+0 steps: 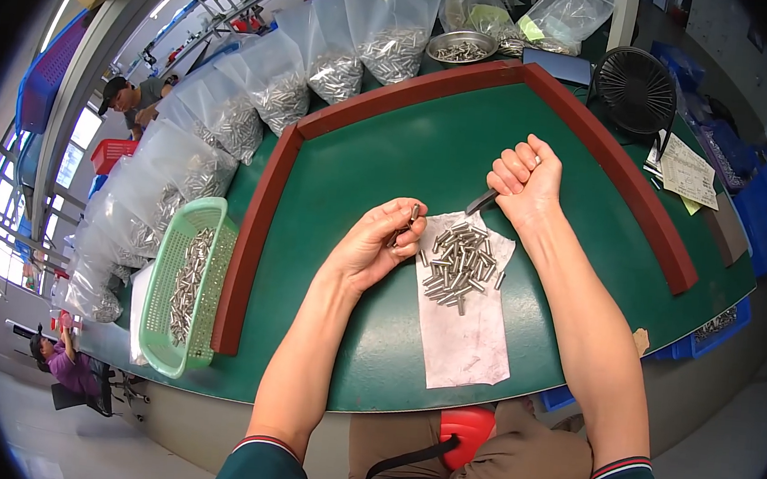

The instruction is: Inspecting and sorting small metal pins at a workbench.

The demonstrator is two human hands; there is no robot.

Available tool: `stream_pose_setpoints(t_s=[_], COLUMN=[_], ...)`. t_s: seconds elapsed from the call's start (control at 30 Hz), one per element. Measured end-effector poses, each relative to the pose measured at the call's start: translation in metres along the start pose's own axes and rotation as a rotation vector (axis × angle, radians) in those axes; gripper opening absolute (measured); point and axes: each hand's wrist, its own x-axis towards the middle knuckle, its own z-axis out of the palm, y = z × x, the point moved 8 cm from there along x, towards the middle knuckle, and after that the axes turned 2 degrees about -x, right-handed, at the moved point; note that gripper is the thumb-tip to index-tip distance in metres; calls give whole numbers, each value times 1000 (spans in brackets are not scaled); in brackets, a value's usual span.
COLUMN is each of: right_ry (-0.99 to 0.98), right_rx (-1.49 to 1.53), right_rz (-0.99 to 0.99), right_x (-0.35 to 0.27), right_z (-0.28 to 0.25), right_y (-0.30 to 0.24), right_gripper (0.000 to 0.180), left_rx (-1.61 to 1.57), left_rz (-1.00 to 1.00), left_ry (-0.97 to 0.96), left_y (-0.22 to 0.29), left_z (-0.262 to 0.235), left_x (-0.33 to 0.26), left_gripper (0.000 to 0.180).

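Observation:
My left hand [379, 239] is closed, pinching a small metal pin [415, 212] upright between thumb and forefinger. Its other fingers curl in, and what lies under them is hard to make out. A fist is made by my right hand [525, 181] around a dark, flat, narrow tool [481, 201] whose end sticks out toward the left; its kind does not show. A small shiny bit shows by the right thumb. Between and below the hands, a pile of short metal pins [462, 263] lies on a pale, stained cloth [465, 352].
A dark red raised border [262, 220] frames the green tabletop [369, 138]. Beyond it stand clear bags of pins [391, 49], a metal bowl [462, 49] and a black fan [635, 90]. A green basket [156, 311] of pins sits left. Two other people are farther off at left.

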Motion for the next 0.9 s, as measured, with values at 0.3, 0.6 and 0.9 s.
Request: stream_pose_setpoints(t_s=[0.3, 0.6, 0.9], right_ry=[-14, -157, -169], right_rx=[1, -176, -320], right_rz=[-2, -77, -100], right_x=[-6, -28, -30], right_z=[6, 39, 49], right_y=[1, 22, 40], right_gripper=[41, 42, 43], left_rx=[536, 1480, 1460], left_rz=[66, 270, 348], left_ry=[206, 381, 411], left_y=[10, 27, 28], left_z=[-2, 21, 16], left_x=[-3, -10, -9], left_gripper=[19, 12, 10])
